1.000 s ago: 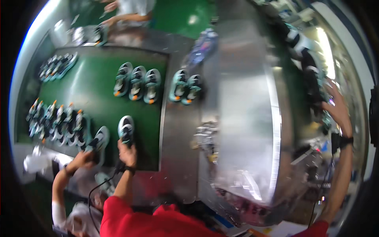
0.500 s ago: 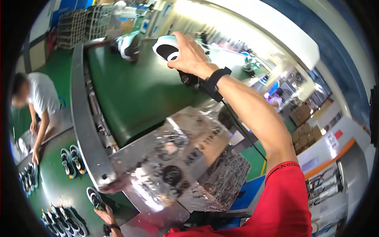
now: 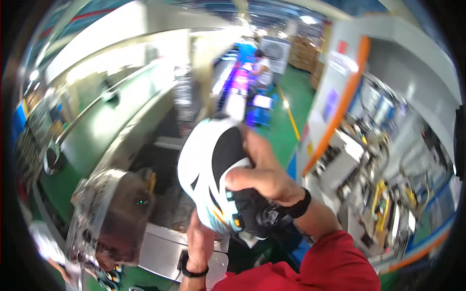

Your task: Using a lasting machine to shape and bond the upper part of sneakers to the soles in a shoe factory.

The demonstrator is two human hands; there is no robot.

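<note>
Close in front of me is a sneaker [image 3: 196, 162], white and pale mint with a black upper and small orange accents. My right hand [image 3: 264, 169] grips it from the right, its thumb across the black part. Below the sneaker my left hand [image 3: 200, 240] reaches up, and its fingers pass out of sight behind the shoe's lower edge, so their grip is hidden. Both wrists wear dark bands. Another shoe [image 3: 51, 157] rests at the far left on the green conveyor belt, blurred.
A clear-wrapped box-like thing [image 3: 109, 218] stands to the left beside a metal plate [image 3: 165, 252]. At the right is an open machine cabinet [image 3: 335, 106] with an orange edge, hoses and metal parts. A person [image 3: 262, 70] sits at a purple-lit line ahead.
My view has turned right. My right hand has brought the sneaker in from over the green belt, close to me. My left hand has come up from another sneaker on the lower table.
</note>
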